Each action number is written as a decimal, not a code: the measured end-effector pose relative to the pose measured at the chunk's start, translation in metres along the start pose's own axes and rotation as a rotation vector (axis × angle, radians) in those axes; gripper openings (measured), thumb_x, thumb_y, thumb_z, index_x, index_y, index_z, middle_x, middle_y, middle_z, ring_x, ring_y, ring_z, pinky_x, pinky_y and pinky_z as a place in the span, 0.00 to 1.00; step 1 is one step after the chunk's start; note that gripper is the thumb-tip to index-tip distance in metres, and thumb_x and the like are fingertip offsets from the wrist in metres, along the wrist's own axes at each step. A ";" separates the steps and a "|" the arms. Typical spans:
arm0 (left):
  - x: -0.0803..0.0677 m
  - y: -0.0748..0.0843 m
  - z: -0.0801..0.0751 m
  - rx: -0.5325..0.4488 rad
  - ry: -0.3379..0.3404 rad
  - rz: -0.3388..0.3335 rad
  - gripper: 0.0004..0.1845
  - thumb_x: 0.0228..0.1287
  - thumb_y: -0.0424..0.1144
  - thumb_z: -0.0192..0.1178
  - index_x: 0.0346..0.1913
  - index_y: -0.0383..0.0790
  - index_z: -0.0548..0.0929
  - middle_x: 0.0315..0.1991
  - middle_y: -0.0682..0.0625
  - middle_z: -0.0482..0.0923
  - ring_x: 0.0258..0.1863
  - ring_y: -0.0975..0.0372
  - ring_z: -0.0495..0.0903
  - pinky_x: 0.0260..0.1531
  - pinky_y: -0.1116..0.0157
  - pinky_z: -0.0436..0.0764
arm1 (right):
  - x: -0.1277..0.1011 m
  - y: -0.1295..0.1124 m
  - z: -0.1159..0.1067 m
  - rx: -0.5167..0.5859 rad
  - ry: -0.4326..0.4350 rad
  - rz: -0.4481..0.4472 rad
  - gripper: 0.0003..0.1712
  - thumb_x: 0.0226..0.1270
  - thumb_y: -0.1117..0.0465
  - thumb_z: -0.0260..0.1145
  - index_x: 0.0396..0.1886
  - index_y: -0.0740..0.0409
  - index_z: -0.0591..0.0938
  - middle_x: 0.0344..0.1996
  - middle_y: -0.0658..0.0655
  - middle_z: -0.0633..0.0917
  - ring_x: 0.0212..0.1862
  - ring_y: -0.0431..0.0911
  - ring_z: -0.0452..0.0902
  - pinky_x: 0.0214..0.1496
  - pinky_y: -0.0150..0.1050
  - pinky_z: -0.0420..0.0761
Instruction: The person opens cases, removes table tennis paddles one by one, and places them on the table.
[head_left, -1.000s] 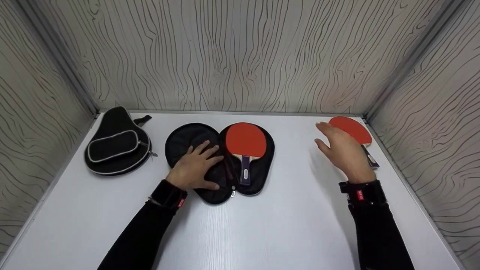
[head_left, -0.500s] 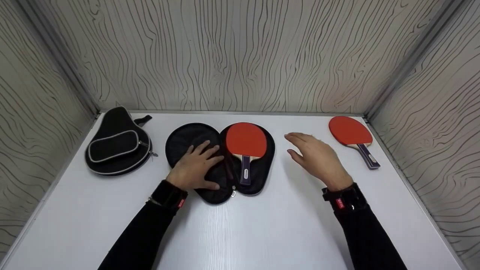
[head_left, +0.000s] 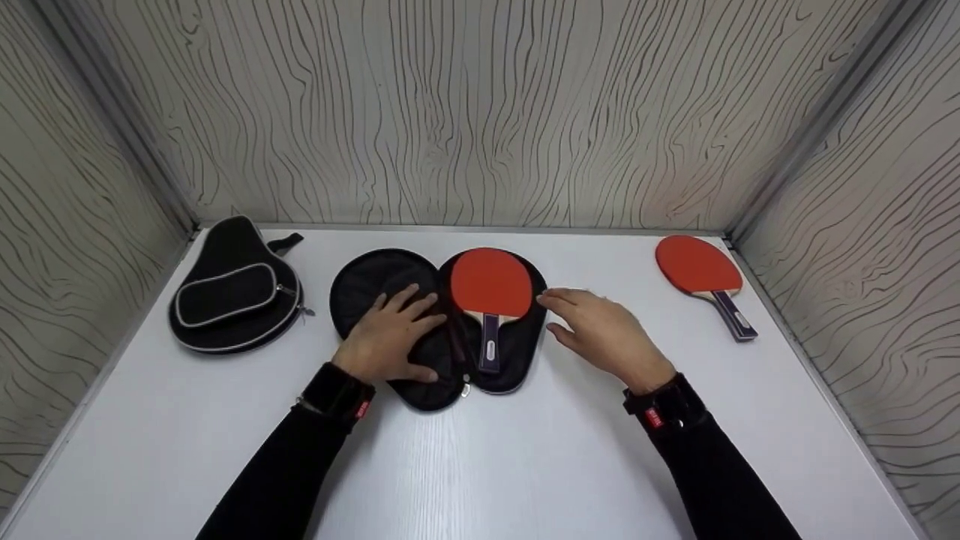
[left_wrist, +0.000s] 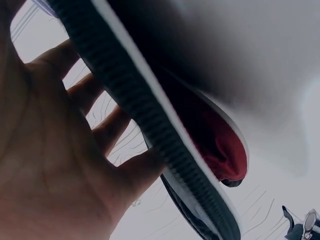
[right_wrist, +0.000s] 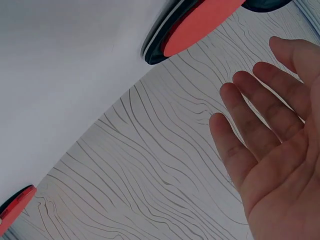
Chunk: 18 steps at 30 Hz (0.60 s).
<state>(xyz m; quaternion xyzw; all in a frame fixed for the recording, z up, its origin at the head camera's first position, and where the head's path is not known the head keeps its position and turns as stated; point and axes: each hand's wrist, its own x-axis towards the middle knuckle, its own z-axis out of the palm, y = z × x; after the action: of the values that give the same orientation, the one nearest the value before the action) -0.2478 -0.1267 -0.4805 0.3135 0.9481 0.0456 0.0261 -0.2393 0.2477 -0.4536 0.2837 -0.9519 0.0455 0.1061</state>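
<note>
A black paddle case [head_left: 390, 274] lies unzipped and spread flat on the table. In its right half [head_left: 517, 367] rests a red table tennis paddle [head_left: 491, 281], its dark handle toward me. My left hand [head_left: 390, 337] lies with spread fingers on the left half of the case; in the left wrist view its fingers [left_wrist: 117, 125] show at the zippered edge [left_wrist: 145, 110]. Beside the right half is my right hand [head_left: 604, 334], fingertips at the case's right edge and fingers extended. The right wrist view shows that palm [right_wrist: 285, 190] holding nothing.
A second red paddle [head_left: 697, 266] lies at the back right of the white table [head_left: 450, 480]. At the back left sits another black case [head_left: 232, 292], with a zipped pocket and strap. Patterned panels [head_left: 480, 112] wall the table at the back and sides.
My right hand has moved left from over the far-right paddle to the right edge of the spread case. The left hand has stayed on the case's left half.
</note>
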 end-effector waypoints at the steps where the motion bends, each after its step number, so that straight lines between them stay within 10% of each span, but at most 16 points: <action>1: 0.000 0.000 0.000 0.003 0.000 0.000 0.52 0.70 0.68 0.81 0.88 0.47 0.78 0.94 0.40 0.66 0.97 0.37 0.58 0.91 0.26 0.66 | 0.000 -0.002 0.002 -0.004 -0.003 -0.007 0.28 0.80 0.61 0.81 0.76 0.58 0.89 0.72 0.60 0.93 0.72 0.57 0.92 0.69 0.56 0.96; 18: 0.000 0.006 -0.001 0.060 0.008 0.001 0.51 0.70 0.69 0.80 0.88 0.47 0.78 0.93 0.41 0.68 0.96 0.38 0.60 0.89 0.27 0.70 | 0.003 -0.027 0.028 -0.041 -0.008 -0.244 0.31 0.73 0.64 0.87 0.73 0.57 0.91 0.67 0.57 0.94 0.68 0.52 0.94 0.64 0.48 0.98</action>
<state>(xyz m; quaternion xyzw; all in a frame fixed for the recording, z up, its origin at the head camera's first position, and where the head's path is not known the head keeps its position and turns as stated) -0.2447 -0.1219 -0.4789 0.3143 0.9491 0.0186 0.0128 -0.2321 0.2190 -0.4793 0.3955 -0.9115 0.0119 0.1127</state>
